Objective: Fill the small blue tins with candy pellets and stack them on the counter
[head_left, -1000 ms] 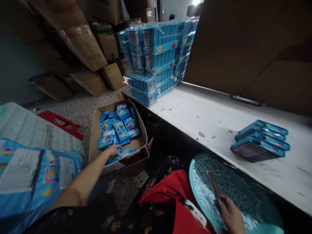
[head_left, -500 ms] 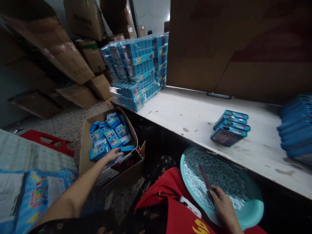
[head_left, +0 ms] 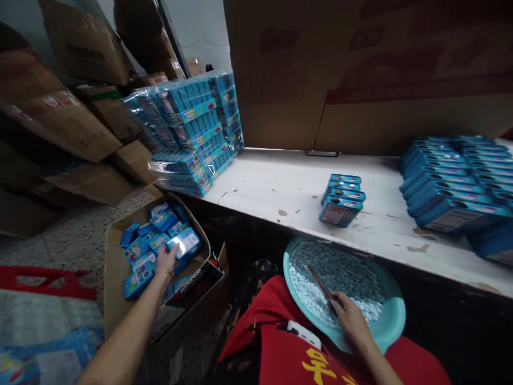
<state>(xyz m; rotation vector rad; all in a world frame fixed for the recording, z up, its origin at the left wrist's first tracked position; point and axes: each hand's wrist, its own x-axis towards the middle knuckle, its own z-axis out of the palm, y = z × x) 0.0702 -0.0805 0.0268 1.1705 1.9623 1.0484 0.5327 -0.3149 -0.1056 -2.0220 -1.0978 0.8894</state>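
My left hand [head_left: 165,262] reaches into an open cardboard box [head_left: 113,267]. Its fingers are closed on the edge of a small blue pack [head_left: 186,242], whose face catches the light. Several similar blue packs [head_left: 138,264] lie loosely heaped around it. My right hand [head_left: 351,320] grips the lower end of a long, narrow, dark reddish strip-like tool [head_left: 317,279]; its exact kind does not show. That tool slants over a turquoise basin [head_left: 395,323] full of small white pieces [head_left: 340,272]. The basin rests at my lap, by a red apron [head_left: 276,347].
Along the white shelf [head_left: 276,182] stand a short row of blue packs [head_left: 342,200], larger rows [head_left: 452,184] at right, and a plastic-wrapped stack [head_left: 192,128] at left. Brown cartons [head_left: 76,123] pile up behind. A red plastic piece [head_left: 48,280] lies far left.
The view has swung to the right. My left hand now has a blue pack tilted up, its face bright with glare. My right hand keeps the strip-like tool over the basin.
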